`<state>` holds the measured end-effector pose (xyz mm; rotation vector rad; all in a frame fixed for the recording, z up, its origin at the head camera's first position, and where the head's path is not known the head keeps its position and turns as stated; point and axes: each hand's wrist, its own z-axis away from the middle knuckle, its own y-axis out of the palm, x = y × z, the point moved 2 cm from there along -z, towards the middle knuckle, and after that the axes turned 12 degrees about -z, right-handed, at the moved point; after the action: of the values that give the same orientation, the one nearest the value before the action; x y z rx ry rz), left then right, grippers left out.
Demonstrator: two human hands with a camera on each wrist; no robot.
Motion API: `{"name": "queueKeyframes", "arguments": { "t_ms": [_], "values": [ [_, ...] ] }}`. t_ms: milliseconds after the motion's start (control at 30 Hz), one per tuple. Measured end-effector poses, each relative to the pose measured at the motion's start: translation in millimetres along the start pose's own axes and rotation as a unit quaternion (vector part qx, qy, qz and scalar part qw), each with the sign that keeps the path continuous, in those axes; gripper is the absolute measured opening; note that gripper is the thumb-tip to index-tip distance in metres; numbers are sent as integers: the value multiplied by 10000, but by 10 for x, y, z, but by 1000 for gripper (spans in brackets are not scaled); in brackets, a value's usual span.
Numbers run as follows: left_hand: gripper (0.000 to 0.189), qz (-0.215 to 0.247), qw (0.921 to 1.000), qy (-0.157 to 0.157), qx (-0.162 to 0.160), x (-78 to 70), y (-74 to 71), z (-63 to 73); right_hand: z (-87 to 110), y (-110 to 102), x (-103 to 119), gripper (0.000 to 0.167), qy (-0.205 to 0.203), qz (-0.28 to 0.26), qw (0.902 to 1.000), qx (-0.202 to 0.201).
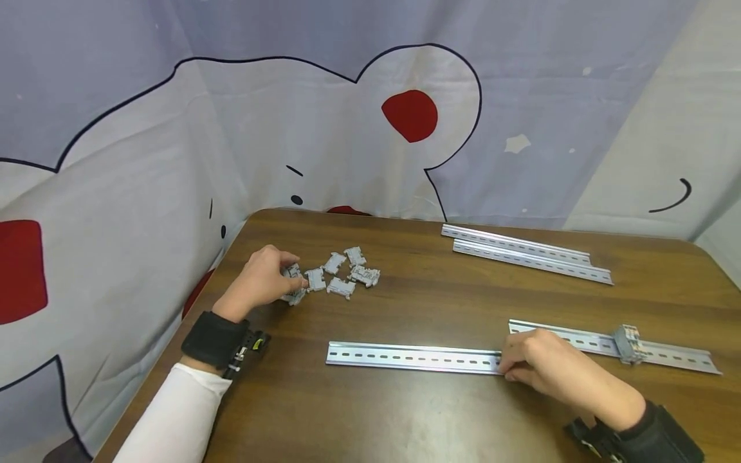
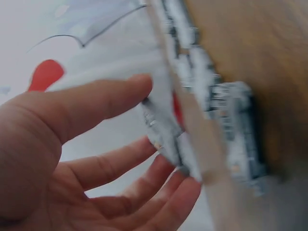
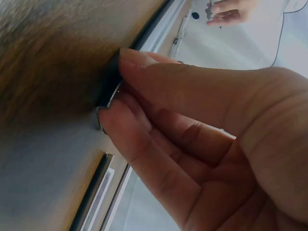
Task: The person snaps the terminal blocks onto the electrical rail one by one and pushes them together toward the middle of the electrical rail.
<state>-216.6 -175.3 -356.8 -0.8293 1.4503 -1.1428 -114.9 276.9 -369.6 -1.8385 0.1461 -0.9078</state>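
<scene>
At the left of the table, my left hand (image 1: 263, 278) pinches a grey terminal block (image 2: 163, 132) between thumb and fingers. Several more grey terminal blocks (image 1: 341, 287) lie loosely just right of that hand. My right hand (image 1: 544, 361) grips the right end of a slotted metal DIN rail (image 1: 411, 357), which lies crosswise near the middle of the table. The thumb and fingers cover that end in the head view. In the right wrist view, the thumb and index finger are at the rail's edge.
Farther right, a second DIN rail (image 1: 677, 355) carries grey terminal blocks (image 1: 628, 344), clustered upright on it. Two more rails (image 1: 532, 260) lie side by side at the back of the brown table (image 1: 399, 424). A patterned curtain (image 1: 324, 128) hangs behind and to the left.
</scene>
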Motion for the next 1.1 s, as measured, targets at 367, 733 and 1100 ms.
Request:
{"name": "queueKeyframes", "arguments": {
  "t_ms": [367,733,1100],
  "values": [
    [47,1159,9898,618,553,-251,-89,400,20,12,-24,24,-137,-112,9998,40],
    [57,2331,9463,1567,1601,-387,316,737,-15,-7,-34,21,-27,-136,9998,158],
    [48,1509,9711,1621,890,-449,445,799,-12,-18,-18,20,72,-253,9995,189]
  ]
}}
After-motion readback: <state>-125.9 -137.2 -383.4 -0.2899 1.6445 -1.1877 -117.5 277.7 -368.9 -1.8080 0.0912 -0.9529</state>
